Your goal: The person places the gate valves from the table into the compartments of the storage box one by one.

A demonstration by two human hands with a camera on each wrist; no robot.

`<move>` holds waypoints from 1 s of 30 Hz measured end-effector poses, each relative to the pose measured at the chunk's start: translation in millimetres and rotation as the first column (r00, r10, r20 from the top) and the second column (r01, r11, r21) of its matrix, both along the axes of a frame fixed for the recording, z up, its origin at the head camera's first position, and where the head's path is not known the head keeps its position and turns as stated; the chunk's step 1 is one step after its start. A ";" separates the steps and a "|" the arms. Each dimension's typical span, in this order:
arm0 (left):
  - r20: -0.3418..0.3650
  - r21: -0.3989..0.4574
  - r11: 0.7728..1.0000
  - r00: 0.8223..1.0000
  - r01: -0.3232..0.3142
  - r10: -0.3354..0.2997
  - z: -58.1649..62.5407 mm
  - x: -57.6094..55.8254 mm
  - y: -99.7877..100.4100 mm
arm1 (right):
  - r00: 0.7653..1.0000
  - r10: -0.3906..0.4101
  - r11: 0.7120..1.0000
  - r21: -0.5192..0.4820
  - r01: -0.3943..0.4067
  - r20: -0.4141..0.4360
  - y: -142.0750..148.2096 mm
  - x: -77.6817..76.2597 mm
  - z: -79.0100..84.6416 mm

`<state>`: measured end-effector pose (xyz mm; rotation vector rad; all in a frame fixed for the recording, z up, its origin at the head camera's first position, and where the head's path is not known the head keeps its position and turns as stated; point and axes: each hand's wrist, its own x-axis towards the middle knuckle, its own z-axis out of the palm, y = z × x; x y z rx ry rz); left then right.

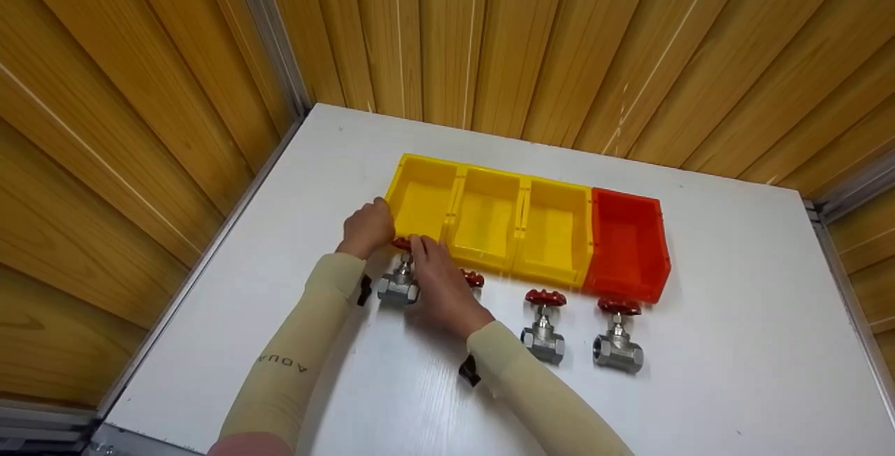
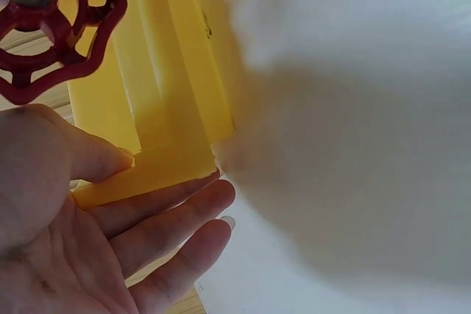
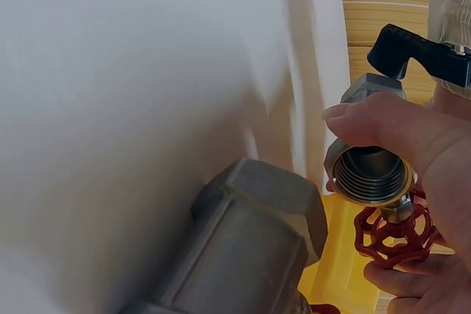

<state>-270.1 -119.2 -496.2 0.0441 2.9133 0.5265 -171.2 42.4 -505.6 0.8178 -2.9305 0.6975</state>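
In the head view my left hand (image 1: 369,229) is at the near left corner of the leftmost yellow bin (image 1: 421,194). Its thumb and fingers pinch the yellow bin wall (image 2: 165,170) in the left wrist view. My right hand (image 1: 444,285) reaches to the same bin's front, between two gate valves. Beside it stands the leftmost valve (image 1: 398,289), with a red handwheel (image 2: 62,42). From the right wrist, the thumb (image 3: 368,119) overlaps that valve's threaded body (image 3: 368,170), and fingertips appear below its handwheel. Whether the right hand grips the valve or bin is unclear.
Two more yellow bins (image 1: 486,215) (image 1: 558,229) and a red bin (image 1: 626,243) continue the row rightward. Valves (image 1: 544,340) (image 1: 619,351) stand before them; another (image 3: 257,218) is close to the right wrist. Wood-pattern panels (image 1: 489,43) border the white table (image 1: 734,323).
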 end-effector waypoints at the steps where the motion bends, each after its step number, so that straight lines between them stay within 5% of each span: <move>1: 0.004 -0.001 1.000 1.000 -0.001 0.001 0.2 -0.1 -0.2 | 1.000 0.000 1.000 0.002 0.000 0.000 0.5 -0.2 0.0; 30: 0.062 0.014 1.000 0.998 -0.018 0.017 -1.1 -2.7 -0.1 | 0.994 -0.052 0.999 0.007 0.051 0.098 11.2 -15.4 9.1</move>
